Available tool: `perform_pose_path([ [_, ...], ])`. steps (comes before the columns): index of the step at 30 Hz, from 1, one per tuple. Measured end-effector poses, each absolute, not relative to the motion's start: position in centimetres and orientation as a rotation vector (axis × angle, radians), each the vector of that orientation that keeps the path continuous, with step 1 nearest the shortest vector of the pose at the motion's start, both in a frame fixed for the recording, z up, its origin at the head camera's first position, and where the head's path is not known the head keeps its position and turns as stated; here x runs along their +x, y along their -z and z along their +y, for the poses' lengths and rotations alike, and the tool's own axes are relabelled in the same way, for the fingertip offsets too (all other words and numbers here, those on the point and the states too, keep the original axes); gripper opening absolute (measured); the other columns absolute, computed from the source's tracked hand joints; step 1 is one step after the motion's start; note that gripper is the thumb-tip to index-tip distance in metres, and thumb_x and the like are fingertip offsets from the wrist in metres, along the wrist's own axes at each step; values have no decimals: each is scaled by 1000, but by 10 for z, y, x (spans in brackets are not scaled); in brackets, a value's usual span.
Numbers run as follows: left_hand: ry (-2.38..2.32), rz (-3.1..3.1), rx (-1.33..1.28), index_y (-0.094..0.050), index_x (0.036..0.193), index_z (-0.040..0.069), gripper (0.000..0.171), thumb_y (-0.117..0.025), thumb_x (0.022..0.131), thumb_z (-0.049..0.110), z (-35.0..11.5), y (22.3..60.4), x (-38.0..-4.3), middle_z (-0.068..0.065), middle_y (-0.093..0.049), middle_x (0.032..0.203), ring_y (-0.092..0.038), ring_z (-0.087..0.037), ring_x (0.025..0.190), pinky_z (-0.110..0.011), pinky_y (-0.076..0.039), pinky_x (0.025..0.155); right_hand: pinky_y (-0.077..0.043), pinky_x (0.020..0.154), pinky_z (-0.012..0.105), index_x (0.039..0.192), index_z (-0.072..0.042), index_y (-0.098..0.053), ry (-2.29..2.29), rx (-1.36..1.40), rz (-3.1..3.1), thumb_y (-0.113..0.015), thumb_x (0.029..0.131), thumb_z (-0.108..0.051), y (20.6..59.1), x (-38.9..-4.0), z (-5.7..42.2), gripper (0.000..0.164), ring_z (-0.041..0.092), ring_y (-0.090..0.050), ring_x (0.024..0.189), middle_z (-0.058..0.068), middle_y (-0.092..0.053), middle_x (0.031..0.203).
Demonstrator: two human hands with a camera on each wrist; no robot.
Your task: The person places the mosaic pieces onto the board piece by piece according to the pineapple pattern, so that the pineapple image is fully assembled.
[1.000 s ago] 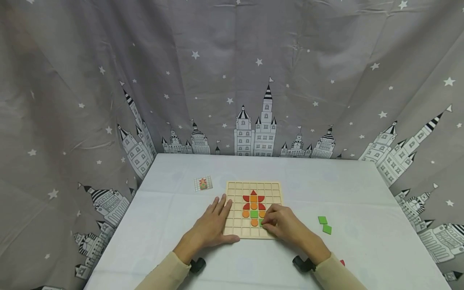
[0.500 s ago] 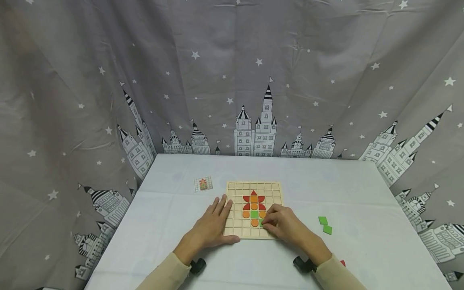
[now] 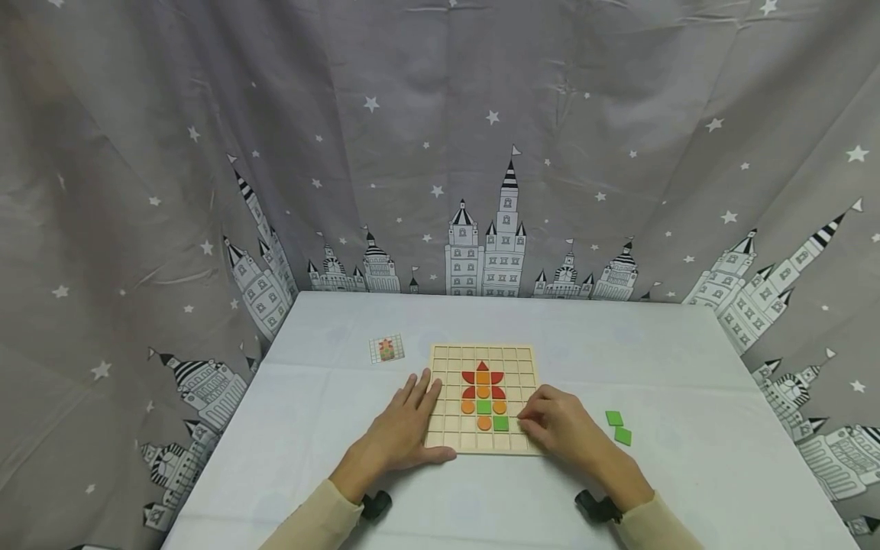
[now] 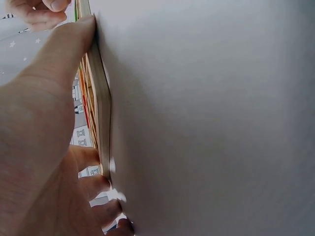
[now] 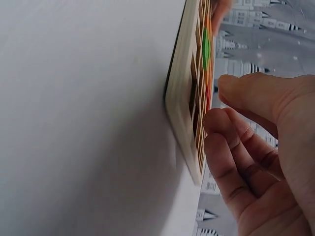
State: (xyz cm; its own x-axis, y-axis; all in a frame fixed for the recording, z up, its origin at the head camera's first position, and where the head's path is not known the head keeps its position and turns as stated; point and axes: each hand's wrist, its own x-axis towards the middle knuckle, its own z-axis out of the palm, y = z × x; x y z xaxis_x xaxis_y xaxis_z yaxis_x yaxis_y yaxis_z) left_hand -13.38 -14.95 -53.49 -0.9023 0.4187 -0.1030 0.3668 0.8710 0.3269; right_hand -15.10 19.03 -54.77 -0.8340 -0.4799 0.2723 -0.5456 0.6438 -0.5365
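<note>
A wooden grid board (image 3: 447,439) lies on the table, bearing a figure of red, orange and green pieces. My left hand (image 3: 399,428) rests with spread fingers over the board's left edge, its thumb along the near edge. A green square tile (image 3: 500,423) lies in the grid at the lower right of the figure, beside an orange disc (image 3: 484,423). Just to the right of that tile, over the board's right edge, is my right hand (image 3: 567,424). In the right wrist view its fingers are bent, a gap shows between thumb (image 5: 246,91) and fingertips, and nothing is held.
Two loose green tiles (image 3: 614,418) lie right of my right hand. A small printed card (image 3: 386,349) with a figure on a grid lies beyond my left hand. Behind the white table (image 3: 330,321) hangs a grey curtain (image 3: 412,153) with castles and stars.
My right hand has let go of the green square tile and moved a little right, leaving it in full view. A red piece by the right sleeve is now hidden. My left hand stays put.
</note>
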Motion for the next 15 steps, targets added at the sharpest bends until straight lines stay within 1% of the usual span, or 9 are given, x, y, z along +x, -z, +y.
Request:
perform_pose_path([
  [5, -443, 2874, 605, -34, 180, -5, 131, -89, 91, 74, -149, 534, -134, -34, -26, 190, -30, -56, 177, -68, -39, 140, -64, 77, 24, 102, -10, -91, -936, 803, -2710, -98, 93, -4, 545, -149, 209, 13, -1, -67, 88, 0, -78, 104],
  [10, -451, 2873, 609, -33, 180, -5, 131, -89, 92, 74, -149, 534, -134, -34, -26, 190, -30, -57, 177, -68, -39, 140, -61, 72, 22, 102, -13, -90, -855, 669, -2750, -100, 90, -5, 542, -147, 230, 17, -3, -63, 83, -3, -77, 103],
  [15, -448, 2881, 616, -35, 180, -6, 130, -89, 92, 74, -149, 534, -134, -34, -27, 190, -31, -57, 177, -69, -40, 139, -57, 71, 24, 108, -14, -90, -795, 504, -2832, -101, 91, -10, 536, -144, 254, 21, 4, -63, 84, -2, -76, 105],
])
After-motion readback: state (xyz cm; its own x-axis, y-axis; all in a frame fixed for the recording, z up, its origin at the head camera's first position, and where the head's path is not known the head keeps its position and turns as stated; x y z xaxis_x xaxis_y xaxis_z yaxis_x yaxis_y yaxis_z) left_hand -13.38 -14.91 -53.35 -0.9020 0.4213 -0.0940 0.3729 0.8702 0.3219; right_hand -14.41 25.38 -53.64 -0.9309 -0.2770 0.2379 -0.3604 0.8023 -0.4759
